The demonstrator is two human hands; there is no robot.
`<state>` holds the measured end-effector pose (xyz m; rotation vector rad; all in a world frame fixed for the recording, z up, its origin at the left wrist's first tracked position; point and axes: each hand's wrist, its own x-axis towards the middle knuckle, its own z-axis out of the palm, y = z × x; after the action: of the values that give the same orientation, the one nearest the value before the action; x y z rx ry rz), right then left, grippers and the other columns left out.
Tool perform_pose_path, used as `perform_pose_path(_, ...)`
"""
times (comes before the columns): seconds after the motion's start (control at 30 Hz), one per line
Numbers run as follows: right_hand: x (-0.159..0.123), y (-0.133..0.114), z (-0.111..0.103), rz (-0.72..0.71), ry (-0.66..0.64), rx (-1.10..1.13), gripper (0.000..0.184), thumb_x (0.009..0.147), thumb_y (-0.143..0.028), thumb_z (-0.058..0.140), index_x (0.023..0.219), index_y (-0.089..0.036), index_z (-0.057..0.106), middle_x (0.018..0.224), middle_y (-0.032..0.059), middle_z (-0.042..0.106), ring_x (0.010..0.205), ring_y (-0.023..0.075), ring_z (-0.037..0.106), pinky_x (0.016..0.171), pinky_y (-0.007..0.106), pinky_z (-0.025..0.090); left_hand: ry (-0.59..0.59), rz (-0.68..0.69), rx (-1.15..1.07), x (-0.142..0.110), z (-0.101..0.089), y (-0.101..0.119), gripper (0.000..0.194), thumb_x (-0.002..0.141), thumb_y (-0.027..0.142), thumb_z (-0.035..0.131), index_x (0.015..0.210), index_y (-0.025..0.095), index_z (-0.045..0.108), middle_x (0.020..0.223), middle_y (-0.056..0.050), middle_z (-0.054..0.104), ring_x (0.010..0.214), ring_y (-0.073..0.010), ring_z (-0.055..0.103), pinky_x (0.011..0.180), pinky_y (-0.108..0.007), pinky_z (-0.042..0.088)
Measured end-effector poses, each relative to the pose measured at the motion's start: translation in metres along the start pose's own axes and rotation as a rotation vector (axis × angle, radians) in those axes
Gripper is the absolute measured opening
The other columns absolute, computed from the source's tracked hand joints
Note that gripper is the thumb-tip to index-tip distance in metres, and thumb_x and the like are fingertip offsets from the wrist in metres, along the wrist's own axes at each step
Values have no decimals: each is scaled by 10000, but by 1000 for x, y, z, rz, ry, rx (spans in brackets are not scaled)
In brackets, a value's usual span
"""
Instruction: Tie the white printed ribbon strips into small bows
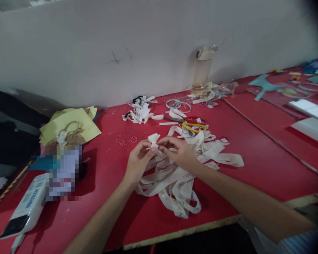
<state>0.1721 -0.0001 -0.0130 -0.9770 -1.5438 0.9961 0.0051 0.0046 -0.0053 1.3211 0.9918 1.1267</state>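
Between my two hands is a small gathered white ribbon piece [154,138] with a pink spot at its base. My left hand [140,157] pinches it from the left, thumb and fingers closed. From the right, my right hand [178,150] pinches the same piece near its base. Just what sits under the fingertips is hidden. Below and around my hands lies a loose heap of long white printed ribbon [175,180] on the red table. Beyond my right hand are scissors [178,120] and a yellow-handled tool [193,127].
A pile of ribbon scraps [140,111] lies near the wall. A clear bottle [201,70] stands behind small bits and rings. At left are yellow paper [71,125] and a white device [29,204]; at right, a phone [311,109] and blue-green scraps [266,86].
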Motion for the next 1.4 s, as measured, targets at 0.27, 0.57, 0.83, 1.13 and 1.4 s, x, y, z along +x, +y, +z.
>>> perform_pose_path(0.27, -1, -1, 2, 81, 1, 86, 212, 856, -345, 587, 996, -197, 644, 861, 30, 662, 760, 138, 607, 701, 260, 494, 30, 79, 58, 0, -2, 0, 130, 812, 294, 629, 824, 192, 550, 812, 7, 557, 785, -119, 544, 740, -233, 442)
perform_pose_path(0.57, -2, 3, 7, 216, -73, 211, 288, 828, -370, 616, 1049, -200, 688, 874, 40, 691, 685, 126, 599, 652, 252, 492, 79, 119, 264, 0, -6, -3, 220, 826, 329, 605, 699, 182, 502, 693, 27, 511, 652, -101, 476, 628, -216, 391)
perform_pose_path(0.83, -4, 3, 7, 231, -142, 255, 363, 807, -342, 642, 1143, -205, 663, 844, 25, 667, 690, 118, 570, 643, 244, 480, 85, 157, 333, 2, -10, -4, 193, 855, 297, 561, 714, 177, 506, 671, 30, 504, 622, -96, 446, 595, -216, 365)
perform_pose_path(1.13, -3, 3, 7, 199, -133, 225, 313, 809, -293, 631, 1104, -190, 645, 735, -17, 554, 636, 97, 506, 596, 220, 442, 73, 90, 204, 4, -10, -6, 206, 827, 318, 594, 691, 190, 506, 636, 37, 483, 580, -97, 436, 561, -214, 365)
perform_pose_path(1.4, -3, -2, 5, 11, 94, 20, 262, 860, -311, 579, 1104, -217, 594, 1061, 70, 600, 897, 162, 580, 724, 266, 493, 57, 44, 80, 2, -6, 2, 298, 804, 328, 633, 611, 185, 457, 558, 51, 429, 514, -78, 392, 511, -206, 347)
